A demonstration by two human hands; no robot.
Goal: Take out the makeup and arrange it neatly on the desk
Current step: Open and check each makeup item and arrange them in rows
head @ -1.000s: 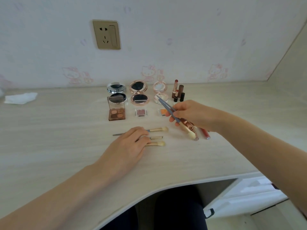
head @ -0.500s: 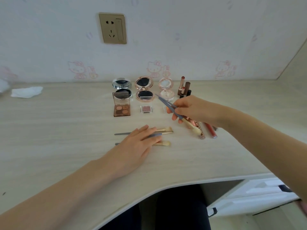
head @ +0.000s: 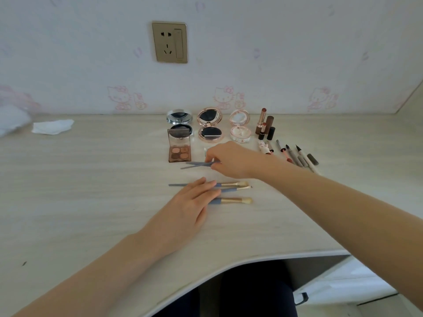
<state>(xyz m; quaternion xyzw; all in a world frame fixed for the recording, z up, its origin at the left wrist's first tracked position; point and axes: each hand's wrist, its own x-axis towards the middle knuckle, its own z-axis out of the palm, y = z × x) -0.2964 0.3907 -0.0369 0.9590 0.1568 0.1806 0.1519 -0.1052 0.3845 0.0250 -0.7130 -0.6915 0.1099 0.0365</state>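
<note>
The right hand (head: 231, 160) pinches two slim grey-blue brush handles (head: 196, 164), which cross each other just above the worktop (head: 91, 191), in front of the eyeshadow palette (head: 179, 150). The left hand (head: 187, 207) lies flat with straight fingers pressing on three gold-ferruled brushes (head: 233, 192) that lie side by side, bristles pointing right. Behind the right hand, along the wall, three open round compacts stand in a row: a silver one (head: 179, 121), a rose-gold one (head: 210, 126) and a pale pink one (head: 240, 128). To their right, several lipsticks (head: 264, 124) stand upright close together. Nearer, a fan of pens and liners (head: 295, 156) lies on the worktop, beside a small figure-topped tube (head: 265, 147). A crumpled white tissue (head: 52, 126) lies far to the left. A wall socket (head: 169, 42) sits above the compacts.
</note>
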